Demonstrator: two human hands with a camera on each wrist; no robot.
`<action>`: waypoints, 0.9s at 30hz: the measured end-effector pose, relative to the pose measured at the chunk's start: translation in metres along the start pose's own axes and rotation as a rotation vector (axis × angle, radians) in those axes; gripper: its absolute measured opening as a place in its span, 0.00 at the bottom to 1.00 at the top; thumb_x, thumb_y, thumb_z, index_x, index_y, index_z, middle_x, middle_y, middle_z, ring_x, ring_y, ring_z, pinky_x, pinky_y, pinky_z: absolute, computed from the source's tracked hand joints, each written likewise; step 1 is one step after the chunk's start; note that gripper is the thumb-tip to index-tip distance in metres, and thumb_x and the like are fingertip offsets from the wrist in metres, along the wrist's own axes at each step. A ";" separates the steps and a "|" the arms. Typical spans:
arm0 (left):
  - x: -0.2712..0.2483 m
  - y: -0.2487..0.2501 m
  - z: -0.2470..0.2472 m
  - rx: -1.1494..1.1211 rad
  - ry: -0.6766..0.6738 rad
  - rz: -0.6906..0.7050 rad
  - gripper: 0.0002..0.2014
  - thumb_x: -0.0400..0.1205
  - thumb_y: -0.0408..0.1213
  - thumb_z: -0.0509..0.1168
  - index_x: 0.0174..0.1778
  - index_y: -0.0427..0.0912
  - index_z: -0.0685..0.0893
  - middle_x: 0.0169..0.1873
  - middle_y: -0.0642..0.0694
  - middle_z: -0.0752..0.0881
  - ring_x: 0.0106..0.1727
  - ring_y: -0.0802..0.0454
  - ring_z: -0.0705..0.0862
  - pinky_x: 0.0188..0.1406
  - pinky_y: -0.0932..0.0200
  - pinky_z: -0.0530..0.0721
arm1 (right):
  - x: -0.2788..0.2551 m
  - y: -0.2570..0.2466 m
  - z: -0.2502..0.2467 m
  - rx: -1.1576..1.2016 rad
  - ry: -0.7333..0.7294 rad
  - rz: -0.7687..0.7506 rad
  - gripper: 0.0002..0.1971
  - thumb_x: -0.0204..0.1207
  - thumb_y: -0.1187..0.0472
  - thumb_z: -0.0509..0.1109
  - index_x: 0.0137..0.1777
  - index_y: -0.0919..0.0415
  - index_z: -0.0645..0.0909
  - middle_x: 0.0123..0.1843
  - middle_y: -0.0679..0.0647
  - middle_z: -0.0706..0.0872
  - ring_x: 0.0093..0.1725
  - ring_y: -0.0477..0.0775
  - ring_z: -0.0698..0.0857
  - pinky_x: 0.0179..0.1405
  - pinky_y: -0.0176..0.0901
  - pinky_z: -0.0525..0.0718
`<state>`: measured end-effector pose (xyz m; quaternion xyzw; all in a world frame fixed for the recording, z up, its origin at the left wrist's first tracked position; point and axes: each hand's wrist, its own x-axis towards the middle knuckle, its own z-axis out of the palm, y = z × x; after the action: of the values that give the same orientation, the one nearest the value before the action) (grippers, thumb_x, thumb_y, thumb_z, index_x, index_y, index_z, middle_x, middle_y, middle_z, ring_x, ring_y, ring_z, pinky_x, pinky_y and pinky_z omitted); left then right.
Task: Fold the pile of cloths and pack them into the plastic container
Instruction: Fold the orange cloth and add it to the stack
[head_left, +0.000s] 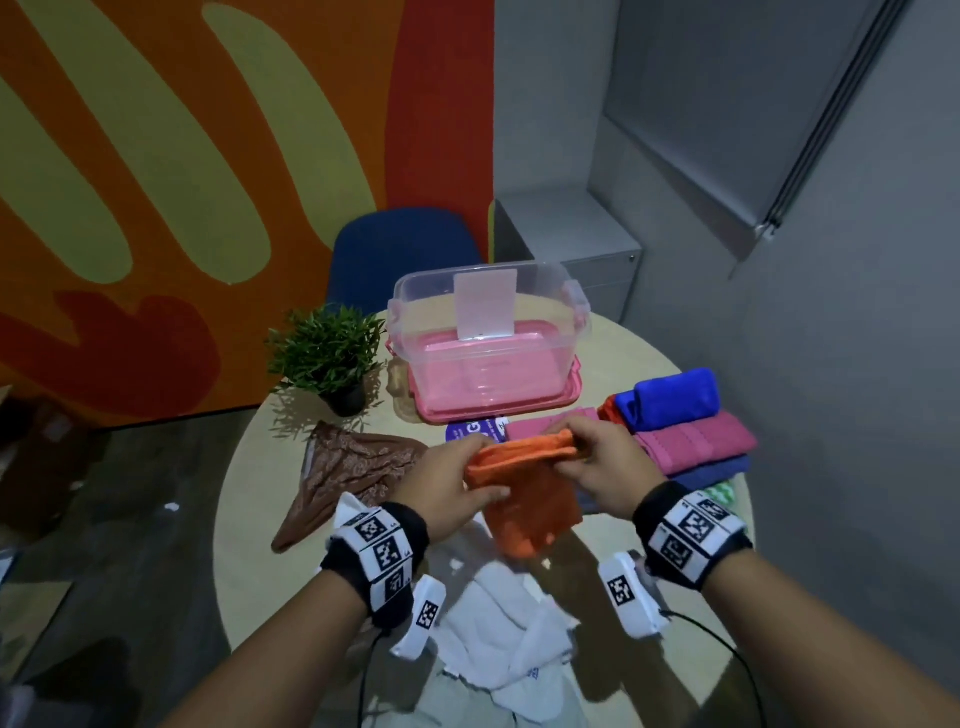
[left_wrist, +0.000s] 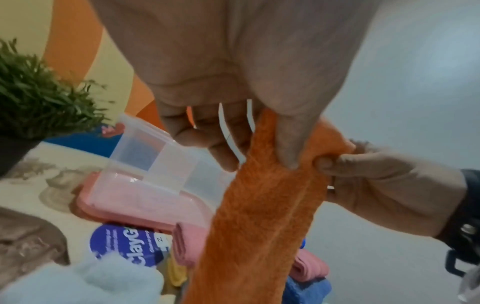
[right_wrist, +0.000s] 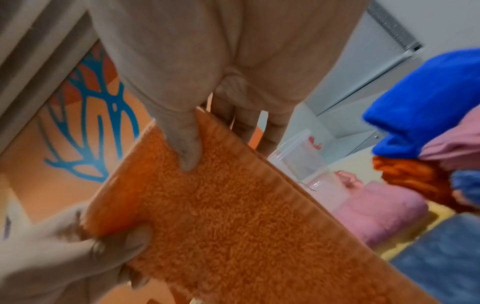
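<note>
A: Where's the cloth being worked on?

B: The orange cloth (head_left: 524, 493) is held up above the round surface (head_left: 249, 519), its top edge stretched between both hands and the rest hanging down. The left hand (head_left: 457, 480) pinches the left end, thumb on the near face and fingers behind. The right hand (head_left: 605, 457) pinches the right end the same way. The left wrist view shows the thumb pressed into the pile, and the right wrist view shows the same grip from the other side.

A: And the container?

B: The clear plastic container (head_left: 488, 322) stands open at the far side of the surface, resting on its pink lid (head_left: 519, 402). I see no cloths inside it. A pale card stands at its far wall.

A: What about the other cloths?

B: A stack of folded cloths (head_left: 691, 431) sits to the right: a blue one on top, pink below it, an orange one at the left side, darker blue underneath. Another folded pink cloth (head_left: 545, 423) lies just behind the hands. White cloths (head_left: 509, 623) lie crumpled near the front edge, and a brown patterned cloth (head_left: 353, 467) is spread on the left.

A: Anything else?

B: A small potted plant (head_left: 327, 353) stands left of the container, and a blue chair (head_left: 400, 249) stands beyond the surface.
</note>
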<state>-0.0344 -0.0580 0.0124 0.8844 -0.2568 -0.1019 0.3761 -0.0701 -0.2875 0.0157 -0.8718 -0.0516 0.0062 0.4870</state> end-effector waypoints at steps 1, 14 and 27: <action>0.003 0.001 0.003 -0.005 0.021 0.027 0.14 0.75 0.40 0.77 0.54 0.54 0.84 0.45 0.58 0.87 0.45 0.62 0.84 0.47 0.58 0.83 | -0.005 0.004 -0.011 0.015 0.033 -0.008 0.16 0.69 0.79 0.73 0.46 0.56 0.84 0.40 0.47 0.88 0.41 0.39 0.85 0.45 0.35 0.81; -0.039 -0.010 0.171 -0.153 -0.602 -0.195 0.11 0.77 0.51 0.62 0.54 0.59 0.79 0.48 0.53 0.89 0.49 0.51 0.88 0.56 0.47 0.87 | -0.161 0.142 -0.013 0.083 -0.317 0.428 0.07 0.75 0.59 0.74 0.46 0.44 0.80 0.40 0.45 0.87 0.43 0.43 0.85 0.52 0.48 0.83; 0.002 -0.026 0.205 -0.022 -0.253 -0.432 0.17 0.82 0.47 0.67 0.64 0.48 0.74 0.55 0.48 0.84 0.51 0.51 0.82 0.51 0.58 0.78 | -0.129 0.180 0.011 -0.105 -0.045 0.531 0.30 0.79 0.54 0.73 0.78 0.51 0.63 0.66 0.51 0.75 0.64 0.49 0.78 0.64 0.39 0.74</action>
<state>-0.0994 -0.1687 -0.1491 0.8949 -0.1058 -0.2927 0.3199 -0.1838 -0.3849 -0.1483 -0.8787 0.1675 0.1504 0.4210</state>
